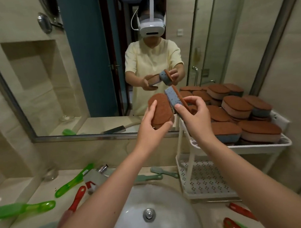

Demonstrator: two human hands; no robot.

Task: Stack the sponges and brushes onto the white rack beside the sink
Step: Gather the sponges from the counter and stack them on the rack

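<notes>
Above sink (170, 201), left fingers (152, 106) clasp brown sponge (162, 111), right fingers (191, 99) blue sponge (173, 96).

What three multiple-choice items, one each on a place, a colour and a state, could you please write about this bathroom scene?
1. Where does the pile of sponges lie?
A. on the bottom tier of the white rack
B. on its top tier
C. under it

2. What colour is the body of the sponge in the right hand?
A. yellow
B. white
C. blue-grey

3. What is the left hand doing?
A. gripping a brown-topped sponge
B. hanging open and empty
C. resting on the rack

Key:
1 B, the pile fills the top tier and the perforated bottom tier shows none.
2 C, its dotted side is blue-grey beside the brown pad.
3 A, its fingers curl round the sponge.
</notes>
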